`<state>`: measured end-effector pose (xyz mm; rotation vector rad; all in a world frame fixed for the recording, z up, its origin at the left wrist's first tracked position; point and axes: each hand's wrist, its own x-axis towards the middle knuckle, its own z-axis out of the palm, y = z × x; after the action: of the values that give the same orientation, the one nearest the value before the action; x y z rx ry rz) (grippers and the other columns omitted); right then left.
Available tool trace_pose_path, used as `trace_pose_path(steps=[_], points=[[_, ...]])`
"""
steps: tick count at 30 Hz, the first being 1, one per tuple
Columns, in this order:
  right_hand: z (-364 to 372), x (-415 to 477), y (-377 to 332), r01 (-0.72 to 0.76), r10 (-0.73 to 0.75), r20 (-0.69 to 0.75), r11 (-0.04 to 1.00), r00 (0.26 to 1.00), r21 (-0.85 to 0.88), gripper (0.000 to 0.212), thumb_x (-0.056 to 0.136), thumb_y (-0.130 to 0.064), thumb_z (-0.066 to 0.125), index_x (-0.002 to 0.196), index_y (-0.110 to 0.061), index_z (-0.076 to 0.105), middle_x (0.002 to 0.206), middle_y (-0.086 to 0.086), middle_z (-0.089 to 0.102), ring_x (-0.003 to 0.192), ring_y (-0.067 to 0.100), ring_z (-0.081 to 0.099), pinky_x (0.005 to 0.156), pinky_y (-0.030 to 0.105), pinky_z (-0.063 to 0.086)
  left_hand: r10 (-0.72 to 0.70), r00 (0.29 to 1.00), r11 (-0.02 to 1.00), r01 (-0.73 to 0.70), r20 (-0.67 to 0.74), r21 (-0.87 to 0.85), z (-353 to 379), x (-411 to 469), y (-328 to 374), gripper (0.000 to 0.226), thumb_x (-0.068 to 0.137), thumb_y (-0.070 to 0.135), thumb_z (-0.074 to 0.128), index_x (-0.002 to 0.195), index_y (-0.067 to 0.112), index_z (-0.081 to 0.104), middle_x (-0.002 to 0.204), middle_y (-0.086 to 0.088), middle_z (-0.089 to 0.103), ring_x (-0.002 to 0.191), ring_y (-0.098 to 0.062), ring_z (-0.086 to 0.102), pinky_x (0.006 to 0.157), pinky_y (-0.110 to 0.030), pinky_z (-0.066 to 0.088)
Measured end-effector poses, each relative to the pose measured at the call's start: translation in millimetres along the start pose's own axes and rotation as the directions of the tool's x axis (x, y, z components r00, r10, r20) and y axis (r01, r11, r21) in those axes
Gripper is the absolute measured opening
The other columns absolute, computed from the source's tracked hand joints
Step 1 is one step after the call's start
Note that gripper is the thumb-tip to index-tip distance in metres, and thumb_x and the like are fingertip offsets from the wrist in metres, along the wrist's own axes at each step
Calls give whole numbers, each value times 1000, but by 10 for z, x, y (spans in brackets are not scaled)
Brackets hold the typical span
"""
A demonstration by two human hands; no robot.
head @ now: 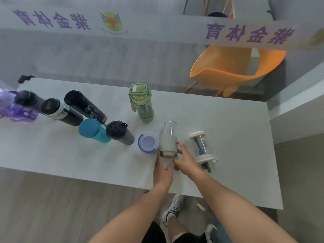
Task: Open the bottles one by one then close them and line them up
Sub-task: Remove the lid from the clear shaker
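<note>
**Head view: two hands at the base of a clear bottle**

Head camera looks down on a person's left hand (162, 170) and right hand (184, 159), both at the foot of a clear bottle with a pale grey lower part (168, 139), which stands on the white table (228, 137) near its front edge. The left hand's fingers (158, 157) touch the bottle's base on its left side; the right hand's fingers (180, 146) are spread and lie against its right side, thumb curled below. Neither hand is closed around the bottle, and whether either one presses it cannot be told.

Touching the bottle on its left stands a bottle with a blue-ringed clear lid (148, 142). Just to the right lies a clear bottle with cream ends (203, 149), on its side, a blue part inside it. Behind stands a green bottle (142, 102). Further left, a dark grey bottle (119, 132) and a teal bottle (93, 130) stand close together, then three black bottles (59, 111) in a group, with a purple bottle (10, 106) at the table's far left edge. An orange chair (233, 67) sits beyond the table.
</note>
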<state>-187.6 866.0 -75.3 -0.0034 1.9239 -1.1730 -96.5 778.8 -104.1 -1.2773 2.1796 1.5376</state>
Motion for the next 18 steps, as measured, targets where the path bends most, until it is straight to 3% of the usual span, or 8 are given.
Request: trace_pose_path(steps=[2, 5, 7, 10, 14, 18], points=[[23, -21, 48, 7, -5, -44, 1000, 999, 31, 82, 83, 7, 51, 150, -33, 29, 138, -6, 53, 67, 18, 63, 60, 31, 53, 27, 1000, 999, -27, -5, -27, -6, -5, -38, 61, 83, 11, 48, 142, 24, 37, 142, 0, 49, 120, -24, 53, 100, -43, 45], [-14, -173, 96, -16, 18, -87, 999, 996, 31, 78, 85, 2, 57, 149, -35, 32, 127, 0, 59, 62, 16, 59, 56, 29, 51, 134, 991, 991, -134, 2, -11, -104, -210, -15, 41, 89, 13, 53, 125, 31, 47, 128, 6, 53, 104, -19, 58, 86, -28, 48], [-69, -336, 87, -29, 32, -81, 999, 996, 41, 73, 89, -6, 63, 148, -37, 33, 117, 3, 61, 61, 16, 57, 52, 24, 50, 229, 974, 973, -228, -3, 20, -191, -390, 9, 40, 91, 15, 56, 126, 33, 47, 126, 9, 49, 87, -10, 59, 75, -16, 45], [-168, -574, 33, -40, 47, -76, 995, 996, 90, 65, 92, -13, 67, 147, -34, 40, 107, 17, 67, 59, 16, 54, 52, 25, 49, 366, 931, 927, -364, -6, 91, -291, -627, 73, 45, 93, 17, 60, 134, 30, 47, 125, 8, 45, 67, -6, 57, 70, -20, 50], [-288, -734, -54, -29, 43, -90, 989, 995, 147, 53, 96, -30, 65, 144, -28, 44, 99, 21, 71, 58, 19, 54, 56, 29, 51, 568, 820, 780, -565, 75, 270, -405, -737, 281, 44, 93, 21, 59, 129, 42, 43, 137, 6, 36, 79, -7, 58, 66, -30, 55], [-344, -640, -154, -11, 59, -213, 976, 975, 219, 52, 96, -38, 62, 143, -21, 48, 89, 16, 74, 55, 18, 59, 58, 32, 52, 607, 774, 579, -585, 178, 569, -455, -604, 553, 61, 79, 16, 64, 132, 39, 45, 150, -8, 35, 95, -26, 60, 66, -37, 56]])
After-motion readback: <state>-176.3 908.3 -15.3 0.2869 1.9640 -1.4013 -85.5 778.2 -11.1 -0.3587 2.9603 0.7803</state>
